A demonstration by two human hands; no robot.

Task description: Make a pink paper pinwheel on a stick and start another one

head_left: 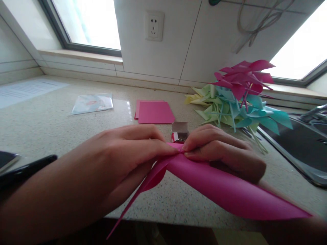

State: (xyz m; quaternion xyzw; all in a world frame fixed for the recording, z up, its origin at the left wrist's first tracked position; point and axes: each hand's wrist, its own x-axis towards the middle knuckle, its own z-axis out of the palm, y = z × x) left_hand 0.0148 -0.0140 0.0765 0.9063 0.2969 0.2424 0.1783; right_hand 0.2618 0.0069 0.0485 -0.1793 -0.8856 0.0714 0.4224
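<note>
A pink paper sheet is curled into pointed flaps over the front of the speckled counter. My left hand pinches the flaps' gathered tips at the centre from the left. My right hand pinches the same spot from the right, its fingertips meeting the left ones. One flap sweeps right toward the counter's front edge, another points down and left past it. Just behind my fingers stands a small open box with small dark metal pieces inside.
A stack of flat pink sheets lies behind the box. A pile of finished pink, blue and yellow-green paper pinwheels sits at the back right beside a sink. A plastic packet and a black pen lie at left.
</note>
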